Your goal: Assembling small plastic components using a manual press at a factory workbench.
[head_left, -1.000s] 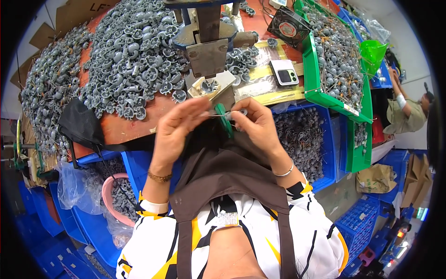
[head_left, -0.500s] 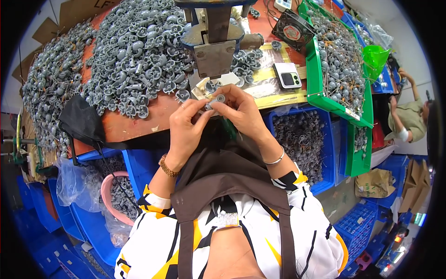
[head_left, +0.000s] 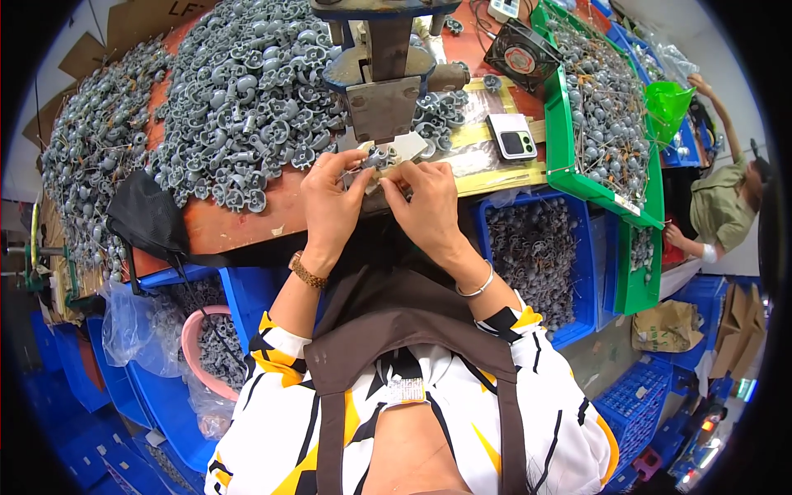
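Observation:
Both hands meet under the head of a blue and grey bench press (head_left: 381, 103) at the table's near edge. A small grey plastic part (head_left: 376, 155) sits there, at the fingertips. My left hand (head_left: 332, 202) is closed in a pinch at the part's left side. My right hand (head_left: 427, 206) is closed too, its thumb and curled fingers just below and right of the part; what they grip is hidden. A large heap of similar grey plastic parts (head_left: 247, 99) spreads over the red table to the left of the press.
A phone (head_left: 515, 136) and a black fan (head_left: 522, 56) are right of the press. Beyond them stands a green tray (head_left: 563, 169) of grey parts with thin wires. Blue bins (head_left: 584, 247) flank my lap. A black cloth bag (head_left: 148, 219) hangs at left. Another person (head_left: 722, 202) is far right.
Both hands have moved slightly up and forward, bringing the grey part from in front of the press to beneath its head. The other person has raised one arm.

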Action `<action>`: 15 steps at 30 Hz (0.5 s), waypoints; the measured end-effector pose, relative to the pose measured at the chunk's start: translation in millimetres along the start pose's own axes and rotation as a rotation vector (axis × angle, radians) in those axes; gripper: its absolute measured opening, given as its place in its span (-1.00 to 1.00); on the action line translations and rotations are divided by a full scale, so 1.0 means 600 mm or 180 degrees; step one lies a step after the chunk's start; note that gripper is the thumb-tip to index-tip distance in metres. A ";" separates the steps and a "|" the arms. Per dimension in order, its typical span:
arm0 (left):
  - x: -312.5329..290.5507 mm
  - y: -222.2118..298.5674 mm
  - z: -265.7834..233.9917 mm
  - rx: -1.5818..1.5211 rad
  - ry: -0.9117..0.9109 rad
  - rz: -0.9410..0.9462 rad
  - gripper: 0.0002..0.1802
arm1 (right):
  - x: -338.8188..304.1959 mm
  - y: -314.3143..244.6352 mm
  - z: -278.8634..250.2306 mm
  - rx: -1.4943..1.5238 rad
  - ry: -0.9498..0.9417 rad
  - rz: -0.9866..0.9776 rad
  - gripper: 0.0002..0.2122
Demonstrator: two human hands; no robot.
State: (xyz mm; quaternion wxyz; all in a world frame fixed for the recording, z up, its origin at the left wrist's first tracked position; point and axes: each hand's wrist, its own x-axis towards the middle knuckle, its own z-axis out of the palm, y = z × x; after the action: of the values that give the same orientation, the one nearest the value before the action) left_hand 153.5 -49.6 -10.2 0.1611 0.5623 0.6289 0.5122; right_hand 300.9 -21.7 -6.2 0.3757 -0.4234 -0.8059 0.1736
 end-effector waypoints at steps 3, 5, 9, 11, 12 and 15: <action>0.002 -0.001 -0.005 0.0088 -0.0105 0.0079 -0.79 | 0.005 0.013 -0.028 0.0206 0.0069 -0.0217 -0.88; 0.001 0.000 -0.006 0.0235 -0.0146 0.0183 -0.79 | 0.025 0.032 -0.048 0.0898 0.0363 0.0309 -0.86; 0.000 0.009 -0.003 0.0531 -0.0103 0.0274 -0.79 | 0.154 0.077 -0.084 0.1832 0.0633 0.0561 -0.83; -0.001 0.016 -0.004 0.0689 -0.0033 0.0311 -0.79 | 0.235 0.072 -0.095 0.2182 0.0365 0.0408 -0.79; -0.002 0.019 -0.005 0.0733 -0.0127 0.0156 -0.81 | 0.271 0.062 -0.106 0.3235 -0.0040 0.0589 -0.76; -0.002 0.027 -0.010 0.0808 -0.0221 0.0024 -0.84 | 0.325 0.005 -0.139 0.3268 -0.0043 0.0388 -0.56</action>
State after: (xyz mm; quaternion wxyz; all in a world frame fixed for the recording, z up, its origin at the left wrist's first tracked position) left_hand 157.9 -55.8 5.1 0.1084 0.5979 0.6807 0.4093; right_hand 295.5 135.2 136.3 0.5191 -0.2295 -0.5931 0.5710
